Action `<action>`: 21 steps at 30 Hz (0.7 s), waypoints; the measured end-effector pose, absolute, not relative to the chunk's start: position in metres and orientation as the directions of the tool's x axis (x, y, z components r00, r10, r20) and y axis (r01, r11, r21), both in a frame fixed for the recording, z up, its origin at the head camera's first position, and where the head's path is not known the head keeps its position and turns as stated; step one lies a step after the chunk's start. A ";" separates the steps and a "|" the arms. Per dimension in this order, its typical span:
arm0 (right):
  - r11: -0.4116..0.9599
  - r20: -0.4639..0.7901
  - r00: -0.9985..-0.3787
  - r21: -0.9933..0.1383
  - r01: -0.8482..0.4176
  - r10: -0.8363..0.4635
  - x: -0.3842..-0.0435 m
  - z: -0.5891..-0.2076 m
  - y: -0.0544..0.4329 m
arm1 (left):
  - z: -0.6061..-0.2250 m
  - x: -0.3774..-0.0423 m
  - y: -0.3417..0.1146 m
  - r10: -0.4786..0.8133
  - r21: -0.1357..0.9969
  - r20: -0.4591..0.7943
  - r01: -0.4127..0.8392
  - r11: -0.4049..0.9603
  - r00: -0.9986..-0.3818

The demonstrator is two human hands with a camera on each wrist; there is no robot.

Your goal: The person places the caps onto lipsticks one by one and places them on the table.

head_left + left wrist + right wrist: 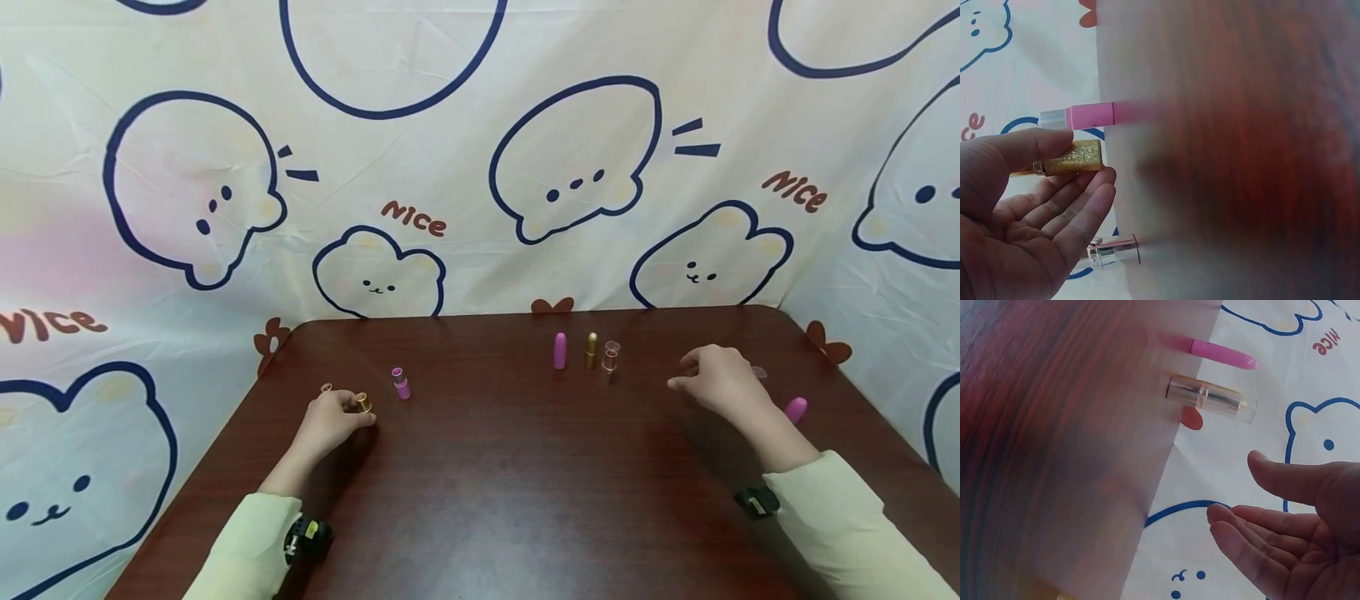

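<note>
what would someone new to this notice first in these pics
Probably the pale backdrop with big blue-outlined cartoon faces, behind the dark table. Next, perhaps, the left hand pinching a gold tube over the table's left side, and a bright pink tube upright near the middle of the far edge.

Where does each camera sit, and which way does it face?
Head: on the person's head, facing forward and down over the table; left hand, right hand and both sleeves show.
Left wrist: on that wrist, facing the left hand and the gold tube it pinches.
Right wrist: on that wrist, facing the empty right hand and a pink tube.
Shared: head and left wrist both show the gold tube.
</note>
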State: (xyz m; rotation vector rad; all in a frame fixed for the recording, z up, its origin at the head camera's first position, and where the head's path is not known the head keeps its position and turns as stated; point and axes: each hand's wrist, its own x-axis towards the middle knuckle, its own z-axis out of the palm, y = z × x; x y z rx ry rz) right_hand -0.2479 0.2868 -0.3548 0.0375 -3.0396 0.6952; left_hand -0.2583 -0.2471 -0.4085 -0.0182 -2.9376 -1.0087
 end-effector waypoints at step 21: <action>0.936 -0.072 -0.997 -0.349 0.050 0.027 -0.222 -0.340 0.335 | -0.405 -0.258 -0.242 0.015 0.652 0.052 0.045 0.757 -0.999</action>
